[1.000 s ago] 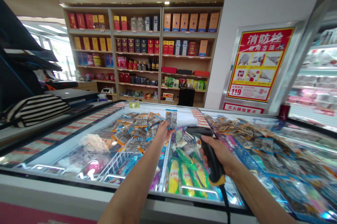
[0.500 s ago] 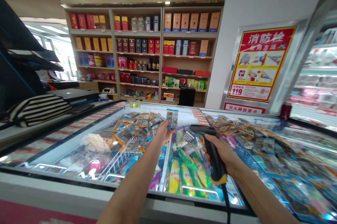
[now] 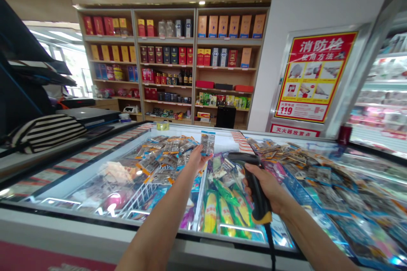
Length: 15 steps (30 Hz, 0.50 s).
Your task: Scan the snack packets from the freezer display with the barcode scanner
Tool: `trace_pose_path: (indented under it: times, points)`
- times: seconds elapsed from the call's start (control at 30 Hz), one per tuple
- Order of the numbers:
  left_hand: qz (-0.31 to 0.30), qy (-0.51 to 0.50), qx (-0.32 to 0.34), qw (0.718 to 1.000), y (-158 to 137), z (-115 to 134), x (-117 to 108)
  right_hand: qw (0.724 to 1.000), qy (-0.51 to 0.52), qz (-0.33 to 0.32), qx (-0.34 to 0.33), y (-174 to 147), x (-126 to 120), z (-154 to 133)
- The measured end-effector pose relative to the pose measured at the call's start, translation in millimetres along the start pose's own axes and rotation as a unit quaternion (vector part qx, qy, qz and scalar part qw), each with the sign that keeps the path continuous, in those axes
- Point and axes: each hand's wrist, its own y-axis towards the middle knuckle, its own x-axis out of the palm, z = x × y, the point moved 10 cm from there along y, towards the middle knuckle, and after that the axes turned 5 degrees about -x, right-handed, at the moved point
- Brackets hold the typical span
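My left hand [image 3: 197, 159] is closed on a small clear packet [image 3: 207, 143] with a blue top edge and dark contents, held up over the chest freezer [image 3: 219, 241]. My right hand [image 3: 265, 186] grips a black and yellow barcode scanner [image 3: 258, 192] by its handle, and its head points left toward the packet. A cable hangs down from the handle's base. Similar packets [image 3: 171, 148] lie heaped behind and left of my left hand. Below the scanner, bagged corn cobs [image 3: 224, 216] in yellow and green wrapping lie in a freezer compartment.
More flat packets [image 3: 318, 177] are piled at the right. On the left counter lie a striped pouch [image 3: 51, 132] and a closed laptop-like device [image 3: 87, 114]. Shelves of boxed goods [image 3: 227, 27] line the back wall, with a red and yellow poster [image 3: 314, 78] beside them.
The scanner in my right hand has shifted very slightly left. My left hand and the packet have hardly moved.
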Motion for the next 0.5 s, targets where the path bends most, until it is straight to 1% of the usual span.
trace_pose_path:
  times: [0.2, 0.37, 0.5]
  points:
    - [0.001, 0.007, -0.001, 1.000, 0.3, 2.2, -2.5, 1.000, 0.021, -0.018, 0.009, -1.6, 3.6, 0.6]
    - [0.009, -0.010, 0.001, 1.000, -1.3, 5.2, -4.2, 0.999, 0.030, -0.030, 0.016, -3.6, 7.4, -1.1]
    - [0.013, -0.002, -0.002, 1.000, -3.0, 5.9, -3.1, 1.000, 0.009, -0.013, 0.004, -5.0, 3.9, -3.2]
